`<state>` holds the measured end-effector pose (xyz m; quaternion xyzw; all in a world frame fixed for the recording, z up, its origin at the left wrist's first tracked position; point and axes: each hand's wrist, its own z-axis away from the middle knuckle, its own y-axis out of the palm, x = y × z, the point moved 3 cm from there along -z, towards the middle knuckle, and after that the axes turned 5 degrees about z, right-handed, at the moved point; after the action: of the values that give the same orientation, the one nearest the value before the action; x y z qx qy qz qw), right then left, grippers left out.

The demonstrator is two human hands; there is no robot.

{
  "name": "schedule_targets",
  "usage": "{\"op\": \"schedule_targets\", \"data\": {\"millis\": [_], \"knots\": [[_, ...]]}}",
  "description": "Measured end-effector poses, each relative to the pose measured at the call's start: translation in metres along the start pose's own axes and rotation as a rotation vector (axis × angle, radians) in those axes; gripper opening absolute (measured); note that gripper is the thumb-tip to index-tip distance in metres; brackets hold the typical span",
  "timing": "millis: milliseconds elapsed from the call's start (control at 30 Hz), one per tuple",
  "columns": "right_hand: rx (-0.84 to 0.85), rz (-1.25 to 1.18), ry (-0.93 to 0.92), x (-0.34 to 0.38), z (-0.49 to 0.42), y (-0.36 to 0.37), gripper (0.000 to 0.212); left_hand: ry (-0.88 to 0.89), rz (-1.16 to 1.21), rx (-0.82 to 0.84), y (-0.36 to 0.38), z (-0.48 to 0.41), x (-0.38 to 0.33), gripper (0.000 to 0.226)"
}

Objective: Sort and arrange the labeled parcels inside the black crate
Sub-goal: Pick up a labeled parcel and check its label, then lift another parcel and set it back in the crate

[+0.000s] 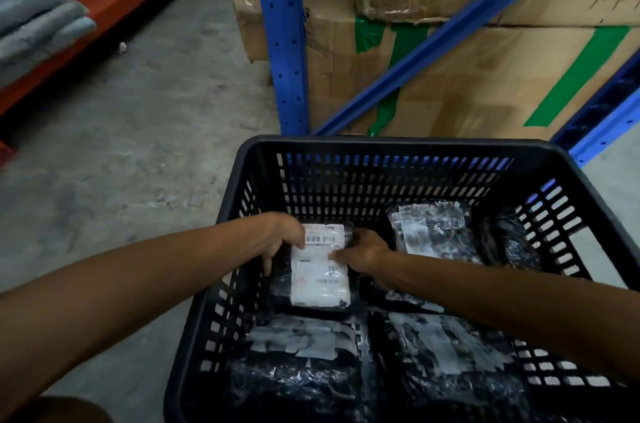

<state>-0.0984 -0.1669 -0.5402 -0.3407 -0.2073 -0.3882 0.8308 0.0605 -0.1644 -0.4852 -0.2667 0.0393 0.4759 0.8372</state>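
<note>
A black slatted plastic crate (381, 149) stands on the floor below me. Inside lie several dark plastic-wrapped parcels with white labels. One parcel (320, 280) with a large white barcode label faces up at the crate's far left. My left hand (282, 237) grips its upper left corner, fingers curled down over the edge. My right hand (363, 251) rests on its right edge, thumb on the label. Another labeled parcel (434, 228) lies at the far right, and two more fill the near half: one on the left (301, 357), one on the right (446, 353).
A blue steel rack (284, 42) with stacked cardboard boxes (485, 83) taped in green rises right behind the crate. An orange shelf (104, 3) holding folded grey cloth (34, 28) runs along the left. Grey concrete floor (138, 128) lies between them.
</note>
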Motion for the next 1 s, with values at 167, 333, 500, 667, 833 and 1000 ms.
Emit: {"op": "schedule_targets", "data": {"millis": [167, 333, 500, 667, 833, 1000], "knots": [[0.035, 0.241, 0.01, -0.003, -0.009, 0.006, 0.065, 0.0, -0.262, 0.01, 0.001, -0.008, -0.015, 0.06], [0.13, 0.456, -0.109, 0.005, 0.022, -0.008, 0.051, 0.158, -0.599, -0.023, 0.011, 0.02, -0.002, 0.059], [0.172, 0.726, -0.351, -0.007, 0.092, -0.027, 0.065, 0.336, -1.018, 0.045, 0.025, 0.058, 0.026, 0.044], [0.446, 0.584, -0.406, -0.034, 0.15, -0.023, 0.07, 0.215, -0.978, 0.301, 0.006, 0.116, 0.046, 0.051], [0.5, 0.568, -0.476, -0.027, 0.163, 0.002, 0.067, 0.342, -1.166, 0.239, 0.013, 0.142, 0.067, 0.052], [0.459, 0.679, -0.618, -0.028, 0.156, 0.015, 0.054, 0.431, -1.321, 0.079, 0.035, 0.147, 0.084, 0.037]]}}
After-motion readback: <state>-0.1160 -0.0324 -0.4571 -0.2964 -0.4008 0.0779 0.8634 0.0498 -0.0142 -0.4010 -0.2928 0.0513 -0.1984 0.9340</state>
